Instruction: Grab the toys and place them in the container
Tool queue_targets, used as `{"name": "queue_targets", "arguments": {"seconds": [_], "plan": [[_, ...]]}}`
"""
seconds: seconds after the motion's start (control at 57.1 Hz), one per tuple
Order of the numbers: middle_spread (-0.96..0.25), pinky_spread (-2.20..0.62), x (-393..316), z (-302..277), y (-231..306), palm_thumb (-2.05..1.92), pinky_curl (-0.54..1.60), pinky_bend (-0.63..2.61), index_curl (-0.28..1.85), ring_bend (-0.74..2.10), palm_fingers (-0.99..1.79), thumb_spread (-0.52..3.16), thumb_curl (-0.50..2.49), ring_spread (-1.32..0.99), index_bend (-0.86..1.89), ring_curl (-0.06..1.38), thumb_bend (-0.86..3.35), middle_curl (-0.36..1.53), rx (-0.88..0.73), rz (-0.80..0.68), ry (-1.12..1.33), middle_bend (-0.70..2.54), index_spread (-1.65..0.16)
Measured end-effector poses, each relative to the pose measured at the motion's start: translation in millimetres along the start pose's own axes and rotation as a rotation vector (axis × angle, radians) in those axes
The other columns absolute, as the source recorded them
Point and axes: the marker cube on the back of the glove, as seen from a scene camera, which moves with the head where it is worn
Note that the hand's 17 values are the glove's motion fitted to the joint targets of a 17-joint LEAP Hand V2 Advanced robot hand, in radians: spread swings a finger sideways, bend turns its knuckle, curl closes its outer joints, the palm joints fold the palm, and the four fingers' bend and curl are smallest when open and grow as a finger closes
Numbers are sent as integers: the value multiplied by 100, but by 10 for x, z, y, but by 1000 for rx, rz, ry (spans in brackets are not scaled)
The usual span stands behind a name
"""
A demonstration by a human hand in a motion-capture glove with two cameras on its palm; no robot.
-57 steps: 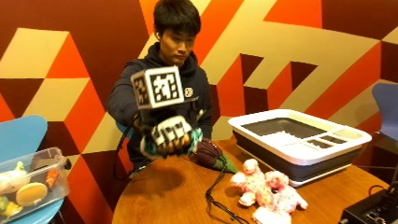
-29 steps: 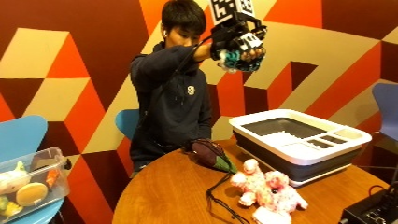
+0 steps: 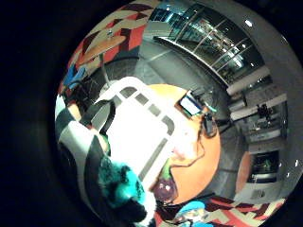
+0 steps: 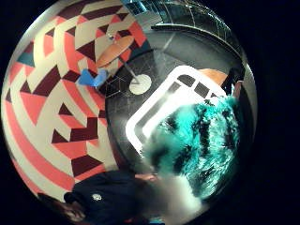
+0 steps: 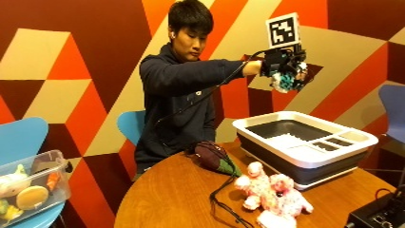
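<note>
The teal toy is curled inside the gloved right hand's grip, raised high above the container at the tabletop's far right edge. Its long axis can't be read. Carrying step; next, lower and release. The pink toy waits beside the container.

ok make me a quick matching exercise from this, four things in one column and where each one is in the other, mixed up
Things:
1. teal and black plush toy
2. pink plush toy
3. dark maroon pouch
4. white and grey container

Places:
A. lying on the table in front of the container
B. standing at the far side of the round table
C. held in the gloved right hand, up in the air above the container
D. on the table edge nearest the person

Pairs: 1-C, 2-A, 3-D, 4-B
</note>
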Motion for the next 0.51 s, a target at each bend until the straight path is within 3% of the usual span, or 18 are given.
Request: {"name": "queue_targets", "arguments": {"seconds": [0.105,0.158,0.175,0.21,0.333,0.508], "plan": [[-15,-33,10,166,66,43,49,86,96,138,87,72,95,-29,71,59,-6,73,-212,-64,-8,124,-19],[-13,-21,63,221,111,25,55,89,94,114,0,92,83,-25,56,57,-11,67,-267,-93,7,100,-20],[-12,-19,79,230,121,22,57,91,95,114,-2,96,81,-24,57,59,-9,68,-269,-93,13,99,-20],[-10,-14,113,235,127,12,55,102,86,85,-40,99,75,-18,46,49,-12,58,-260,-59,22,77,-23],[-6,-2,320,179,218,-1,44,97,67,53,-26,108,62,-10,25,30,-6,46,-243,-47,35,49,-27],[-5,4,710,40,368,-2,39,84,58,36,-13,114,51,-5,16,24,-3,41,-223,69,32,34,-29]]}}
